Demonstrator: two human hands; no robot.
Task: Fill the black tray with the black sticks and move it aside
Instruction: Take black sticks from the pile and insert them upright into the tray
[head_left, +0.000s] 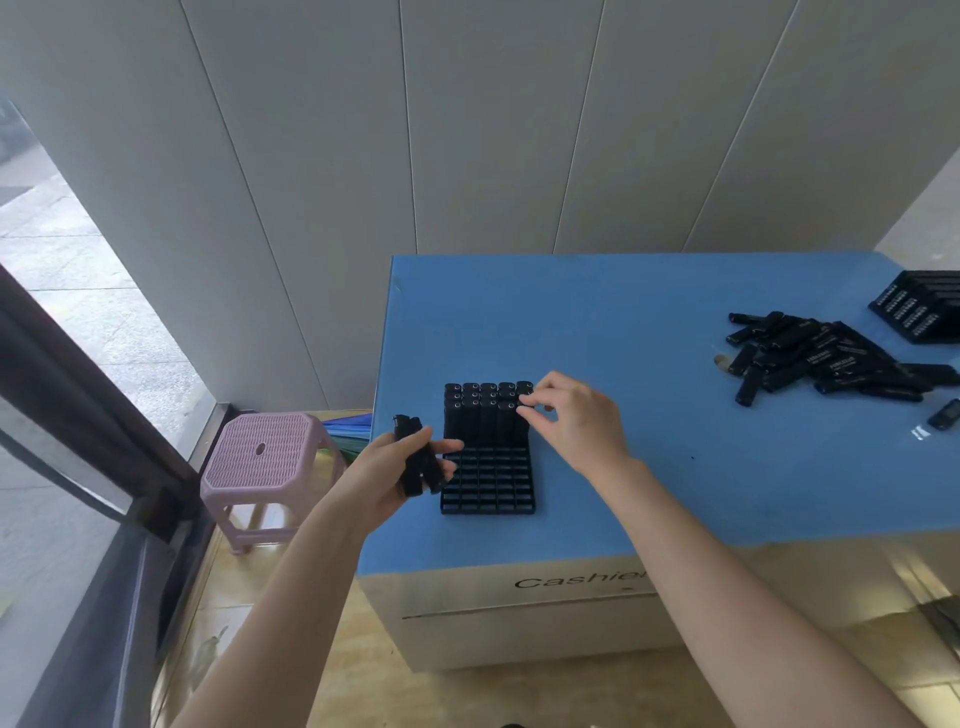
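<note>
Left hand (400, 467) clenched round spare black sticks (415, 457) beside black tray (488, 488) on blue table (623, 322); right hand (571, 415) pinching a stick into far-right slot; near rows empty, filling step underway; next: seat it, feed another stick across.

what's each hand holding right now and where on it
The left hand grips a small bunch of black sticks around their middle. The right hand pinches the top of a stick standing in the black tray.
</note>
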